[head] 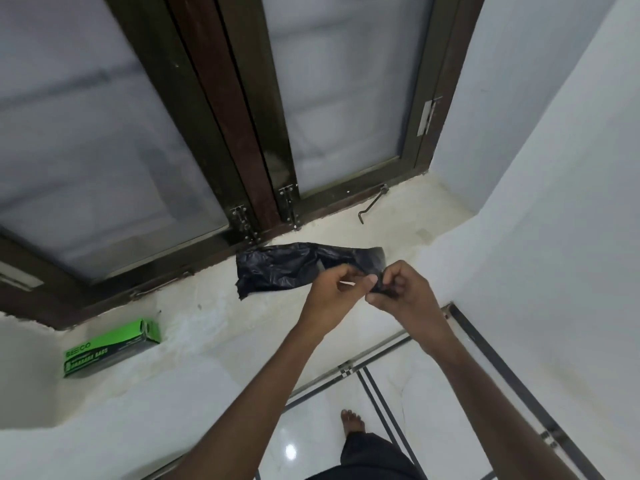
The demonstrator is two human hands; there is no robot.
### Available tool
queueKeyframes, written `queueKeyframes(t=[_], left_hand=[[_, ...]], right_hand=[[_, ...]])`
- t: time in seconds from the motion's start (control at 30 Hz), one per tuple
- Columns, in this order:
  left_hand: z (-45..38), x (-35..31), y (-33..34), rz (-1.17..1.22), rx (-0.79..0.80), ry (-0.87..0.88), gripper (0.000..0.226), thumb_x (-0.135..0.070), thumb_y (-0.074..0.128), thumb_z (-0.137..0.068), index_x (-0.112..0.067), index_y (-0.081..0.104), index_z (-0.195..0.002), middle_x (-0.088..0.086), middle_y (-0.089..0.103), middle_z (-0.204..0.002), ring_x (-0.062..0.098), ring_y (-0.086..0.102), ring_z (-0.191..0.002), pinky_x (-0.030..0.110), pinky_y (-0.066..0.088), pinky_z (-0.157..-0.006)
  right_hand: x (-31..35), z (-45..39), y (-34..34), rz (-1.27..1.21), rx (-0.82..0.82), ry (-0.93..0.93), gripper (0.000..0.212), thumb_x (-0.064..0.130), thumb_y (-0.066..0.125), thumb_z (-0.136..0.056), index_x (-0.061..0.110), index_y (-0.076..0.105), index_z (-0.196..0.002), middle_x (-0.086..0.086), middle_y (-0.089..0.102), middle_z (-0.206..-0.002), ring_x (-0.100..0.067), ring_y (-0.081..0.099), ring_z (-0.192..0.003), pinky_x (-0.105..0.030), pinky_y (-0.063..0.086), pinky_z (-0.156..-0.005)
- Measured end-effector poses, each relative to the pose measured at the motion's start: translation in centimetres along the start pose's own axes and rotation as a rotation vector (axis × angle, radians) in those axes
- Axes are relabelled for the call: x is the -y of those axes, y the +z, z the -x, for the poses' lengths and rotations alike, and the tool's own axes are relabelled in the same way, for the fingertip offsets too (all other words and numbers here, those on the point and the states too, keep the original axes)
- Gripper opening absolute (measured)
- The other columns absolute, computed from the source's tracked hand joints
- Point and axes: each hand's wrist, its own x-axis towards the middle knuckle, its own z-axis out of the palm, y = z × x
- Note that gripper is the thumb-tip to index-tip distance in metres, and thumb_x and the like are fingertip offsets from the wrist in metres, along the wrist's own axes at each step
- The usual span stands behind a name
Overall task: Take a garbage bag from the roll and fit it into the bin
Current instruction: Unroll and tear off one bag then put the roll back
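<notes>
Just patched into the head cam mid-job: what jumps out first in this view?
Both hands meet at centre frame: the left hand and right hand pinch one end of a crumpled black garbage bag, the rest of which lies out to the left over the pale window sill. Next is the bright green garbage bag box, lying on the sill at lower left. No bin is in view.

Window sill (214,327) runs left to right below window (145,140), window at far side. Box of garbage bags (110,348) on sill, near left. Garbage bag (284,268) right of box, held above sill, close to window frame. Left hand (332,292) and right hand (401,289) meet at bag's right end. Floor (398,393) near side, below sill, with foot (353,422) on it.
</notes>
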Motion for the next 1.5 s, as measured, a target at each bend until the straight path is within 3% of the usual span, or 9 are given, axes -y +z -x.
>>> queueKeyframes(t=[0.17,0.4,0.53,0.6,0.83,1.07,1.27,1.37,1.5], left_hand=[[6.5,2.7,-2.1,0.046,-0.064,0.087,0.019,-0.022,0.071,-0.087,-0.008,0.068,-0.074,-0.008,0.062,-0.062,0.008,0.055,-0.062,0.029,0.046,-0.066],[17.7,7.8,-5.3,0.304,-0.055,-0.025,0.013,-0.011,0.068,-0.090,0.000,0.063,-0.086,0.007,0.067,-0.076,0.012,0.065,-0.073,0.028,0.056,-0.077],[23.9,9.6,-7.4,0.346,-0.116,-0.048,0.013,0.003,0.061,-0.092,0.000,0.054,-0.081,-0.004,0.062,-0.058,0.006,0.064,-0.061,0.030,0.060,-0.082],[26.7,10.1,-8.6,0.260,-0.180,-0.050,0.016,0.007,0.062,-0.090,-0.001,0.053,-0.079,-0.010,0.057,-0.049,0.005,0.059,-0.053,0.026,0.059,-0.071],[36.2,11.0,-9.9,0.067,-0.393,-0.039,0.016,-0.001,0.064,-0.089,-0.011,0.066,-0.101,0.000,0.060,-0.068,0.004,0.054,-0.052,0.016,0.044,-0.048],[45.6,13.9,-7.6,-0.048,-0.273,-0.031,0.028,-0.012,0.078,-0.081,-0.026,0.076,-0.106,-0.008,0.059,-0.061,0.020,0.056,-0.058,0.033,0.053,-0.060],[52.7,15.8,-7.5,-0.018,-0.283,-0.101,0.015,-0.015,0.065,-0.093,-0.011,0.079,-0.087,0.005,0.070,-0.071,0.012,0.058,-0.063,0.027,0.047,-0.058],[55.3,16.4,-7.7,0.044,-0.393,-0.104,0.021,-0.016,0.062,-0.095,-0.001,0.076,-0.090,0.021,0.071,-0.077,0.016,0.061,-0.068,0.027,0.050,-0.063],[57.2,16.7,-7.5,0.114,-0.538,-0.105,0.016,-0.008,0.065,-0.093,0.003,0.073,-0.084,0.004,0.066,-0.065,0.004,0.059,-0.057,0.015,0.048,-0.057]], right_hand=[[-0.9,6.2,4.5,-0.081,0.051,0.002,0.034,-0.007,0.080,-0.076,0.004,0.053,-0.093,-0.016,0.061,-0.080,-0.024,0.064,-0.077,-0.035,0.058,-0.075],[-2.4,15.0,9.1,-0.211,-0.010,0.022,0.010,0.003,0.067,-0.091,0.005,0.058,-0.088,-0.004,0.064,-0.077,-0.019,0.063,-0.072,-0.029,0.056,-0.072],[-2.4,18.8,10.4,-0.253,-0.069,0.051,0.009,0.002,0.067,-0.091,0.008,0.060,-0.089,-0.009,0.064,-0.084,-0.018,0.063,-0.079,-0.025,0.055,-0.072],[-2.2,20.1,10.5,-0.219,-0.081,0.033,0.010,0.002,0.069,-0.090,0.008,0.061,-0.092,-0.008,0.065,-0.087,-0.019,0.063,-0.082,-0.027,0.056,-0.073],[-2.8,25.6,13.8,0.091,0.005,-0.062,0.009,0.004,0.073,-0.086,0.006,0.065,-0.087,0.000,0.067,-0.081,-0.009,0.060,-0.071,-0.016,0.050,-0.068],[-4.9,31.4,16.9,-0.013,-0.095,-0.071,0.011,0.009,0.074,-0.086,0.016,0.066,-0.084,0.000,0.069,-0.082,-0.013,0.061,-0.077,-0.026,0.053,-0.074],[-6.0,36.1,18.8,0.019,-0.055,-0.016,0.009,0.022,0.074,-0.088,0.021,0.065,-0.088,-0.001,0.071,-0.088,-0.029,0.065,-0.079,-0.038,0.055,-0.073],[-6.1,40.0,20.8,0.052,-0.010,-0.008,0.021,0.030,0.072,-0.090,0.023,0.057,-0.101,0.003,0.058,-0.091,-0.016,0.061,-0.076,-0.027,0.053,-0.068],[-6.5,46.0,23.2,0.117,-0.074,-0.114,0.026,0.029,0.071,-0.091,0.019,0.047,-0.090,0.000,0.041,-0.076,-0.014,0.040,-0.065,-0.021,0.041,-0.059]])
